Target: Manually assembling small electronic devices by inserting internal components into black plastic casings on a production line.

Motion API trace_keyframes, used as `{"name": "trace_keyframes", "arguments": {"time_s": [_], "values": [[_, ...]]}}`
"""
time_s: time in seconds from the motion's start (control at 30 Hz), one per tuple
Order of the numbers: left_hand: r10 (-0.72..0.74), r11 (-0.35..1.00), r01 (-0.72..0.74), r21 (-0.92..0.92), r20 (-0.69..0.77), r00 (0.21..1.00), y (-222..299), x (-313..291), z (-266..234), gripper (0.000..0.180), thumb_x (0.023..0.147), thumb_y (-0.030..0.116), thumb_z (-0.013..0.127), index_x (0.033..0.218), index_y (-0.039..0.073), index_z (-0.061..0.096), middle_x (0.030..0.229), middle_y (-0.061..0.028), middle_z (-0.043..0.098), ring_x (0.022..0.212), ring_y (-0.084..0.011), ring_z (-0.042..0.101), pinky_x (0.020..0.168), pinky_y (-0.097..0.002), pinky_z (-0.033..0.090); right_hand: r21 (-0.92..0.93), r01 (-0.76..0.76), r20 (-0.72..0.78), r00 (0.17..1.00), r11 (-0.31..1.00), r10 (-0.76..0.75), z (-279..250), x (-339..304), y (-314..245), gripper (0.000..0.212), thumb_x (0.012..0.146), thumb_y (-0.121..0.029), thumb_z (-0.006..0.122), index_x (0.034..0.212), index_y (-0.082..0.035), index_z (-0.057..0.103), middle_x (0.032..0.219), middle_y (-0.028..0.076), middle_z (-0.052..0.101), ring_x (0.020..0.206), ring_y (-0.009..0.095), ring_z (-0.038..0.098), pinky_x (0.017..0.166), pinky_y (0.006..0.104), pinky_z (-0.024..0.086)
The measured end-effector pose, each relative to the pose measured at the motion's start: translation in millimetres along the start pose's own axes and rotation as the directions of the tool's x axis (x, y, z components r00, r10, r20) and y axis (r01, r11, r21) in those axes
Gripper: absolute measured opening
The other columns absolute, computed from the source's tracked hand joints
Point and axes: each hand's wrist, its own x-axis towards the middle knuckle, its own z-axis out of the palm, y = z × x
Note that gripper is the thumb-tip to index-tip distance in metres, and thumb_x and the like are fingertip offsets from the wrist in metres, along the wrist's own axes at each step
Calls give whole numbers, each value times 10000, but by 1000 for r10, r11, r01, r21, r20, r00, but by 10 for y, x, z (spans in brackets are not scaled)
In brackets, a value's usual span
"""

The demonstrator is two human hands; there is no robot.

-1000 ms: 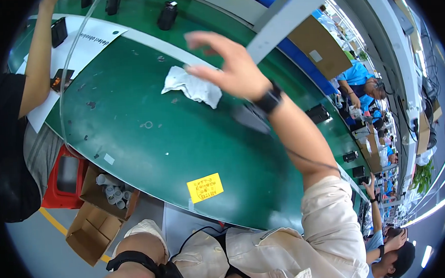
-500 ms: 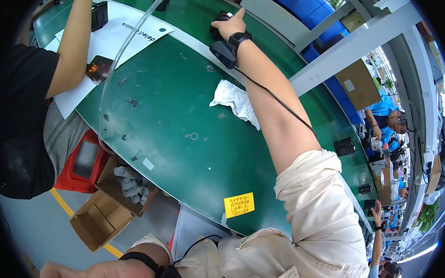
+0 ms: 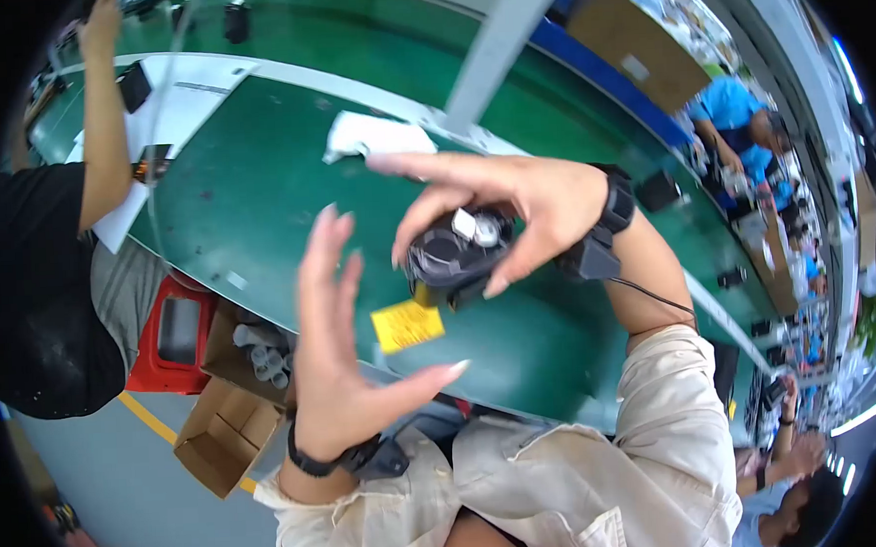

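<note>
Green table (image 3: 259, 198): the widest thing in view, a long green work surface that curved from the upper left toward the lower right, with a pale strip along its far edge.
Neighbour (image 3: 42, 281): a person in a black top stood at the left end of the table, one arm raised over white sheets (image 3: 172, 114) that lay on it.
Grey post (image 3: 497, 46): a slanted metal upright crossed the top of the view beyond the table.
Cardboard boxes (image 3: 225, 434): open brown boxes sat on the floor below the table's near edge, one with pale rolls inside, beside a red bin (image 3: 172, 334).
Right hand (image 3: 513, 207): raised over the table, a black band and cabled unit at its wrist; thumb and fingers closed around a small dark device, index finger stretched out straight to the left.
Left hand (image 3: 339, 346): lifted just left of the right hand, palm turned toward it, fingers spread wide and straight, thumb out; it held nothing and did not touch the device. A black band circled its wrist.
White cloth (image 3: 374, 139): crumpled on the table beyond the hands, near the post's foot.
Dark device (image 3: 452, 253): a rounded black and grey part with a small white and silver piece on top, held in the air in the right hand, above the table's near edge.
Yellow label (image 3: 408, 326): a small tag stuck on the table just below the device.
</note>
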Motion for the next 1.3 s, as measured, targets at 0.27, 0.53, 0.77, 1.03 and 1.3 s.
{"name": "trace_keyframes", "arguments": {"time_s": [0.27, 0.53, 0.77, 1.03, 1.3], "values": [[-288, 926, 340, -165, 275, 917, -97, -404, 1097, 965, 690, 70, 799, 1477, 10, 244, 1352, -216, 470, 1220, -304, 530, 996, -363, 442, -387, -72, -398, 912, 919, -96, 850, -1367, -442, 973, 675, -88, 827, 1479, -54, 281, 1162, 154, 623, 1091, 309, 589, 988, 386, 416], [53, 933, -100, 347, 142, 988, -378, -757, 1536, 669, 748, 1, 752, 1331, 1, 423, 1289, -171, 534, 1137, -254, 569, 971, -363, 458, -541, -357, -770, 575, 761, -277, 1370, -1898, -332, 341, 661, -103, 830, 938, -24, 648, 868, 95, 616, 768, 233, 573, 716, 329, 455], [210, 849, -259, 461, 156, 965, -476, -759, 1599, 648, 764, 41, 742, 1327, -1, 424, 1298, -192, 530, 1165, -310, 537, 991, -395, 435, -593, -408, -764, 558, 694, -325, 1501, -1795, -211, 240, 672, -94, 821, 833, -21, 660, 777, 78, 608, 660, 223, 559, 568, 301, 429], [171, 880, -222, 419, 155, 973, -472, -750, 1535, 681, 739, 44, 763, 1326, -4, 419, 1304, -198, 527, 1164, -322, 541, 982, -390, 441, -175, -314, -887, 461, 933, -12, 1546, -1755, -169, 107, 800, -48, 747, 848, 2, 665, 804, 66, 612, 675, 136, 543, 581, 255, 410], [109, 843, -165, 512, 138, 984, -487, -766, 1513, 730, 700, 52, 811, 1311, -9, 418, 1247, -199, 565, 1103, -315, 591, 921, -369, 487, 254, -114, -894, 351, 961, 278, 1628, -1669, -82, 54, 907, -13, 638, 878, 27, 659, 861, 54, 612, 743, 73, 517, 649, 221, 401]]}}
